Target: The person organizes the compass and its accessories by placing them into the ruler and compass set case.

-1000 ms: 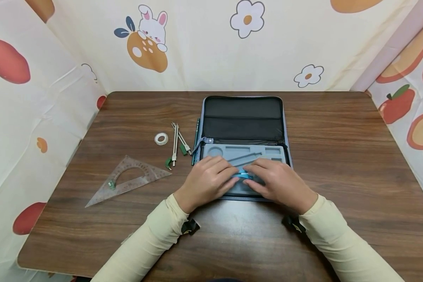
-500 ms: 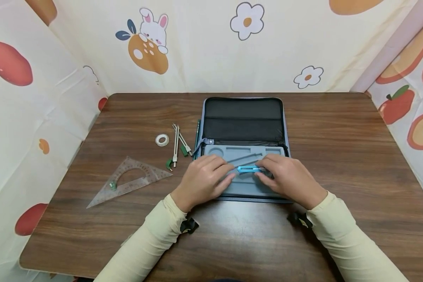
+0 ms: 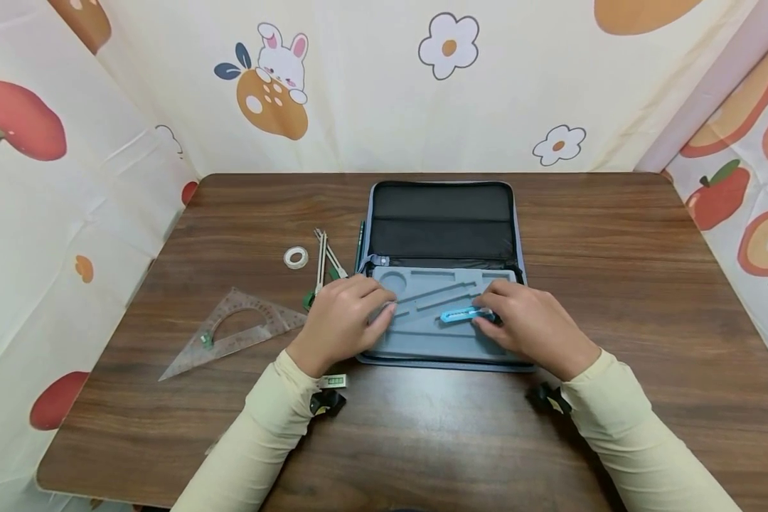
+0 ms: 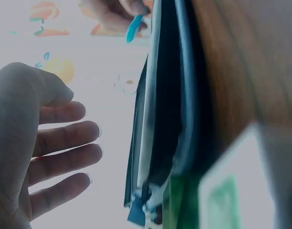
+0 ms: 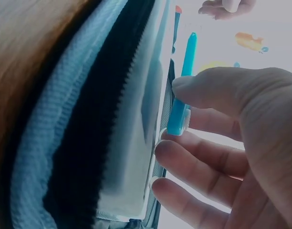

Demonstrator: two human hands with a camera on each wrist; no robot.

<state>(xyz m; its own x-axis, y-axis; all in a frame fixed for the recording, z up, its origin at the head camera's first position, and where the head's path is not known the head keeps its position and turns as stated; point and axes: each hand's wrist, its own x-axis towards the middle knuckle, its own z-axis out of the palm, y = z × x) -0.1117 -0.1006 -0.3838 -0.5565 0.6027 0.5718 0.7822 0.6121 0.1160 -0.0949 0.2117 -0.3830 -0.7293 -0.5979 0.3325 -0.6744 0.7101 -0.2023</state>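
Between thumb and fingers, my right hand point(image 3: 531, 323) pinches a small blue utility knife point(image 3: 459, 315) over the right part of a pale grey moulded tray point(image 3: 416, 345). In the right wrist view the knife point(image 5: 188, 55) points away from the hand, with a grey ribbed piece on its side. The tray sits in the lower half of an opened zip case point(image 3: 444, 242). My left hand point(image 3: 342, 320) hovers at the tray's left edge. Its fingers are relaxed and hold nothing, as the left wrist view shows point(image 4: 65, 138).
Left of the case lie a tape roll point(image 3: 296, 257), metal compasses point(image 3: 321, 263) with green parts, and a clear set square point(image 3: 230, 334). A dark green pencil point(image 3: 360, 242) lies along the case's left side. A small green-and-white block point(image 3: 333, 381) lies beside my left wrist.
Both hands were together at the knife. My left hand let go and moved left, while the right kept hold of it and shifted slightly right. The green-and-white block came into view.
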